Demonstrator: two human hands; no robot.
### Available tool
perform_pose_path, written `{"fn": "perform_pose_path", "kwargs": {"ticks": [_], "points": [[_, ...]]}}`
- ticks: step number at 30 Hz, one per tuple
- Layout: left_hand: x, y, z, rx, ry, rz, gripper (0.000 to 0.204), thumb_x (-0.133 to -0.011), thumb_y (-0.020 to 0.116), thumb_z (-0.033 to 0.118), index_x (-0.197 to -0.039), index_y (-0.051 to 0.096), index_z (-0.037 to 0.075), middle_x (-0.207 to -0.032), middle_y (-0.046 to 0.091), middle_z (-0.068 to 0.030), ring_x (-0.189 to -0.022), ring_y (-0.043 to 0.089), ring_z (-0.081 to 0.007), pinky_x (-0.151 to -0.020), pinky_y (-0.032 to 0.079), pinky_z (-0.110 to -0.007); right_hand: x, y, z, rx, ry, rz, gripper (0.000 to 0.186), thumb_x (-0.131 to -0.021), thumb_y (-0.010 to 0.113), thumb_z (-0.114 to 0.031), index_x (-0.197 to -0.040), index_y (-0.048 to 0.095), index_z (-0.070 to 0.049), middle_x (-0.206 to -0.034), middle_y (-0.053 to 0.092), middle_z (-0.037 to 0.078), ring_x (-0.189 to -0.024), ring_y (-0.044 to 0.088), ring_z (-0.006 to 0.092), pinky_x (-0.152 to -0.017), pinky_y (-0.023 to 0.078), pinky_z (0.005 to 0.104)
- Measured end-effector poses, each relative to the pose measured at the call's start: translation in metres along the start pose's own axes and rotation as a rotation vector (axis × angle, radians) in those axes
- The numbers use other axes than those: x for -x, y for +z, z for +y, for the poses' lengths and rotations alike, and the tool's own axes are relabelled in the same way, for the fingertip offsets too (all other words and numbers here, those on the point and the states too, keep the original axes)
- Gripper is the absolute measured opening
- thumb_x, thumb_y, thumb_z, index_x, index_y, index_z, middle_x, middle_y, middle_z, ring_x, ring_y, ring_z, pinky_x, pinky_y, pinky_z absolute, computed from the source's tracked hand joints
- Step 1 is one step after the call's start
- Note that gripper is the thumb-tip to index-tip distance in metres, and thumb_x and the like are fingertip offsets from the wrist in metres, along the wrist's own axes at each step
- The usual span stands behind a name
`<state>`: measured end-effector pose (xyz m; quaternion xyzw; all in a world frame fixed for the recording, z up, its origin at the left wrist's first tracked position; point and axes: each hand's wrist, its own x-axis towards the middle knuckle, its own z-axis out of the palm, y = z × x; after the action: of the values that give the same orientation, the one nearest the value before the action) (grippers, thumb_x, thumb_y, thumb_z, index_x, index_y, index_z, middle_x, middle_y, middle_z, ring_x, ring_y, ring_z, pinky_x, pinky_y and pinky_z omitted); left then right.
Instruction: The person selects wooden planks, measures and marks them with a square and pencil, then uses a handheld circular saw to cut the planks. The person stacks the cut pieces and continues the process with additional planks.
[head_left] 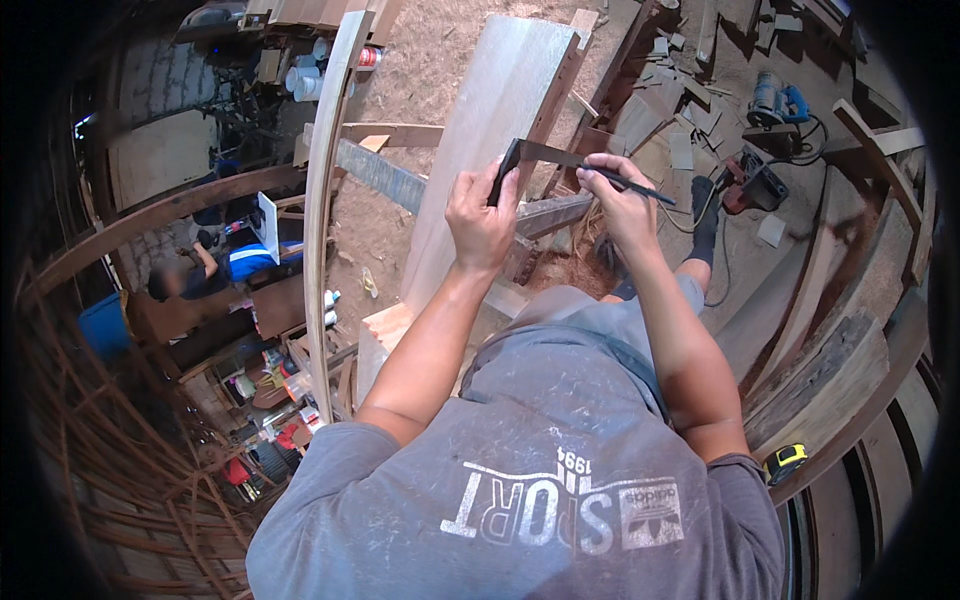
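Observation:
My left hand point(481, 215) is closed around the black stock of a try square point(545, 152), raised above a long wooden board point(475, 130). The square's dark blade reaches across toward my right hand point(622, 205). That hand pinches a thin dark stick, which looks like a pencil point(640, 188), with one end close to the blade's tip. Whether the pencil touches the blade, I cannot tell. Below both hands, the board rests slanting on a timber support point(385, 175).
An upright wooden strip point(325, 200) stands left of the board. Wood offcuts point(680, 130), a blue power tool point(778, 100) and a red one point(752, 185) with cables lie right. A yellow tape measure point(785, 463) sits near my right elbow. Another person point(185, 278) is at far left.

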<state>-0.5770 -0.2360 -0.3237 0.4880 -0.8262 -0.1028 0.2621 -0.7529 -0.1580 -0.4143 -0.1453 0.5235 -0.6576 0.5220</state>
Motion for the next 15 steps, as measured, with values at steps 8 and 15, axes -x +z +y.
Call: {"fn": "perform_pose_path", "kwargs": {"ticks": [8,15], "points": [[-0.002,0.004,-0.003,-0.009,0.045,0.033,0.027,-0.094,0.083,0.011,-0.119,0.081,0.002,-0.083,0.065,-0.0125,-0.074,0.066,-0.0280,-0.068,0.053,-0.042,-0.017,0.036,0.009,-0.319,0.061,0.056,0.020,-0.104,0.070,-0.004,-0.122,0.066,0.005,-0.118,0.076,0.018,-0.112,0.077,0.0245,-0.098,0.065,0.0342],[-0.003,0.006,0.001,-0.019,0.036,0.028,0.026,-0.094,0.083,0.011,-0.119,0.081,0.002,-0.082,0.064,-0.0127,-0.073,0.065,-0.0282,-0.066,0.053,-0.042,-0.019,0.057,0.009,-0.369,-0.003,0.130,0.021,-0.105,0.070,-0.005,-0.121,0.063,0.006,-0.121,0.073,0.020,-0.114,0.076,0.0278,-0.101,0.066,0.0384]]}}
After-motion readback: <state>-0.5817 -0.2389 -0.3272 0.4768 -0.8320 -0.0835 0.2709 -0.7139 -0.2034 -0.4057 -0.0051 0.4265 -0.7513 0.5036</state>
